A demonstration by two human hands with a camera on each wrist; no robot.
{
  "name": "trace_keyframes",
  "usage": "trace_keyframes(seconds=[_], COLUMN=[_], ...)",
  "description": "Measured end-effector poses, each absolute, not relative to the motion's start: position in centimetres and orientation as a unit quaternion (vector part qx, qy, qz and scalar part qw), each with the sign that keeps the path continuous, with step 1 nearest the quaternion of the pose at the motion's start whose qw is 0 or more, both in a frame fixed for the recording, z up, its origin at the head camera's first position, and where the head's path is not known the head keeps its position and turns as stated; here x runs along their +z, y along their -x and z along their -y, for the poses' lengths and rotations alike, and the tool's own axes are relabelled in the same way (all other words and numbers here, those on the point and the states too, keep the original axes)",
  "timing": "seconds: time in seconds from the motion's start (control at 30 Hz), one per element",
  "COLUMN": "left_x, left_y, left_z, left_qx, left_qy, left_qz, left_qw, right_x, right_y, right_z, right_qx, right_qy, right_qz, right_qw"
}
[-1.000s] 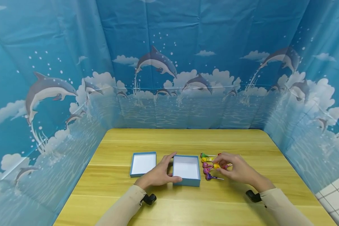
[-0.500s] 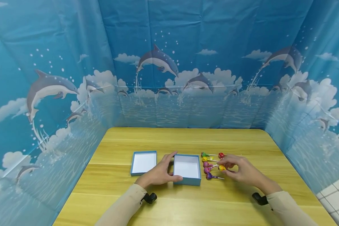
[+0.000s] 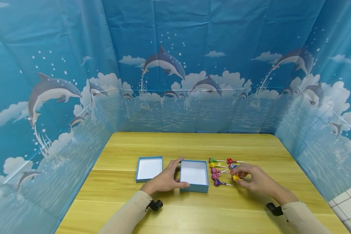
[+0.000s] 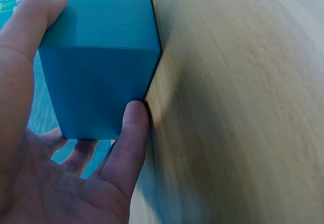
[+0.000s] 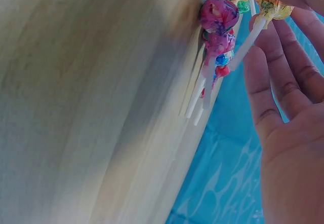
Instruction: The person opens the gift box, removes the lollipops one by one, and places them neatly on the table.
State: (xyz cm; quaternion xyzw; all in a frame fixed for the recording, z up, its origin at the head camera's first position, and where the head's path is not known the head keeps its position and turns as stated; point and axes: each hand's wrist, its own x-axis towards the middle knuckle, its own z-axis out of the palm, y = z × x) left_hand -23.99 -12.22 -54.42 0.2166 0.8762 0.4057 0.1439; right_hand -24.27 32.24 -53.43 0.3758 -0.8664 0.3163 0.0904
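The right hand (image 3: 255,182) pinches a yellow lollipop (image 3: 235,177) between thumb and fingertips, and has drawn it back from the row of lollipops (image 3: 217,171), which now lies just beyond its fingers. The left hand (image 3: 164,179) has not moved: thumb and fingers curl round the near left corner of the open blue box (image 3: 194,188). The box lid (image 3: 149,168) lies beside its knuckles.

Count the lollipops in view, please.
7: green, yellow, two pink and purple in a column; red and blue beside; plus an eighth, yellow-wrapped, held in the right hand. Others may be hidden.
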Motion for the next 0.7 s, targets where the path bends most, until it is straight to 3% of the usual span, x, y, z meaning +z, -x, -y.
trace_keyframes(seconds=[0.7], left_x=[-54.7], left_y=[24.2], left_z=[12.2], left_qx=[0.402], left_qy=[-0.219], left_qz=[-0.878], left_qw=[0.142], right_x=[-54.8], right_y=[23.8], right_z=[-33.0], right_qx=[0.318], right_qy=[-0.361], right_qz=[0.875], right_qw=[0.055])
